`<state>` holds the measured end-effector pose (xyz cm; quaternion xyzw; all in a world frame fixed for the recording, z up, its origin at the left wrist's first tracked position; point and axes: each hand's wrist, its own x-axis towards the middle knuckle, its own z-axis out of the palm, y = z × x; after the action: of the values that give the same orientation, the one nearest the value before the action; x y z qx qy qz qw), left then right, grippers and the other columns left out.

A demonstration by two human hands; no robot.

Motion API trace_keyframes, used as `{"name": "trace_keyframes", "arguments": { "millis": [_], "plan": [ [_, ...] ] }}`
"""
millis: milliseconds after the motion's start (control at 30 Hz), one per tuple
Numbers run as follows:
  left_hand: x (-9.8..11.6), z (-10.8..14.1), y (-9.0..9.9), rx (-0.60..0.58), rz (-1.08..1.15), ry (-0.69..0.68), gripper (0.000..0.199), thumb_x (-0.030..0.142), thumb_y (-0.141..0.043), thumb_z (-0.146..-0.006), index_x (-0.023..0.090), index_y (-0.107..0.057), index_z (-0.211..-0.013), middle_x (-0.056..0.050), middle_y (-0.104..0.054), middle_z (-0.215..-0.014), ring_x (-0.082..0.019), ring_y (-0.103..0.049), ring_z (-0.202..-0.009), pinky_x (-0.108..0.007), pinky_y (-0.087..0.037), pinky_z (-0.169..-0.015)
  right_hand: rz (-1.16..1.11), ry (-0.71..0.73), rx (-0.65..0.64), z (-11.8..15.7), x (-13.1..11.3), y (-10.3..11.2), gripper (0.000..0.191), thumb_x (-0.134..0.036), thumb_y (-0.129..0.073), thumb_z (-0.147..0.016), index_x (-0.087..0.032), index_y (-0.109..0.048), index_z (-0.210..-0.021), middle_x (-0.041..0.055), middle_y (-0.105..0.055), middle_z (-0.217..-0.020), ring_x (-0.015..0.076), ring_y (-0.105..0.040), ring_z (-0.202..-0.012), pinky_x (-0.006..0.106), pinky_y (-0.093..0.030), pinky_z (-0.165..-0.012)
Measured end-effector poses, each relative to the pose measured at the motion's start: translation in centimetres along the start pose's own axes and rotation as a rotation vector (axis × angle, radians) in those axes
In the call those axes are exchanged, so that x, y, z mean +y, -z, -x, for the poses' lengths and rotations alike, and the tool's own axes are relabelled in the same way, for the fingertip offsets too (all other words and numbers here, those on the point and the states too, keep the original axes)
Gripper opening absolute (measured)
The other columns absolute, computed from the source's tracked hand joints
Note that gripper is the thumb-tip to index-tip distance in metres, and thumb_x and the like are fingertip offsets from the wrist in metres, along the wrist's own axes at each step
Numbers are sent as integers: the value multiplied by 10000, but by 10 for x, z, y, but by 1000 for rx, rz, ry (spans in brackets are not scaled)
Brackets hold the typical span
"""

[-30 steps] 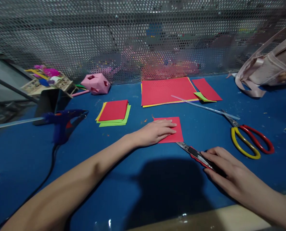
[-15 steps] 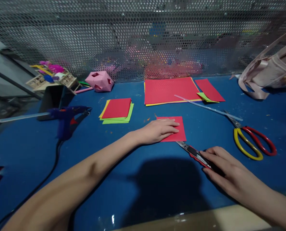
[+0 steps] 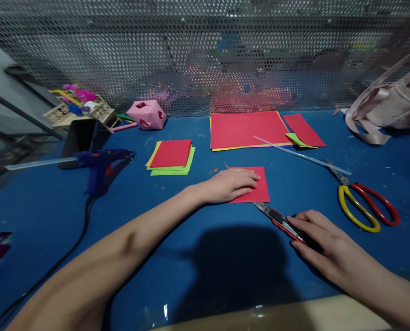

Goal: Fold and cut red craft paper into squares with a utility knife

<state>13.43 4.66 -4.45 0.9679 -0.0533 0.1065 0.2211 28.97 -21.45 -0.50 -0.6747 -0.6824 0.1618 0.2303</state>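
Note:
My left hand (image 3: 230, 185) lies flat on a red paper square (image 3: 262, 191), its fingers stretched out over the paper and covering the left part of it. My right hand (image 3: 324, 243) is wrapped round a red and black utility knife (image 3: 283, 222). The knife's blade points up and to the left, with its tip at the square's lower edge; whether the tip is under the paper I cannot tell. To the left of the square is a small stack of red, yellow and green paper squares (image 3: 173, 153).
Large red sheets (image 3: 248, 128) lie at the back beside a red strip (image 3: 303, 129). Scissors (image 3: 358, 195) and a clear glue stick (image 3: 303, 156) are on the right. A blue glue gun (image 3: 99, 170), its cord trailing forward, and a pink paper polyhedron (image 3: 147, 115) stand left. Perforated metal (image 3: 191, 55) rises behind.
The whole scene has shifted slightly to the right in view. Both hands, the knife and the red square keep nearly the same arrangement.

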Motion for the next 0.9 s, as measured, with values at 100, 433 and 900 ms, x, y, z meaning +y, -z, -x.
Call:
{"name": "trace_keyframes", "arguments": {
  "millis": [100,433,900],
  "plan": [
    [0,-1,0,12,17,-1,235,254,-463,-994,175,-639,-1128,-89,-617,-1315,-201,-527,-1272,-367,-412,-1082,-8,2,-15,-1,0,-1,315,-275,-474,-951,-200,-611,-1224,111,-621,-1045,196,-631,-952,306,-552,-790],
    [-2,-1,-1,14,34,-18,235,257,-461,-993,188,-642,-1126,-93,-615,-1315,-196,-525,-1272,-359,-403,-1084,-3,39,-20,-4,0,-4,318,-258,-471,-957,-190,-585,-1246,121,-613,-1061,201,-618,-969,316,-544,-801],
    [-2,-2,-1,11,44,-17,219,254,-479,-986,179,-640,-1115,-92,-616,-1316,-198,-534,-1259,-353,-414,-1072,-20,48,-53,-11,-4,-5,319,-234,-473,-957,-195,-578,-1255,116,-613,-1066,193,-612,-964,318,-538,-814]
  ]
}}
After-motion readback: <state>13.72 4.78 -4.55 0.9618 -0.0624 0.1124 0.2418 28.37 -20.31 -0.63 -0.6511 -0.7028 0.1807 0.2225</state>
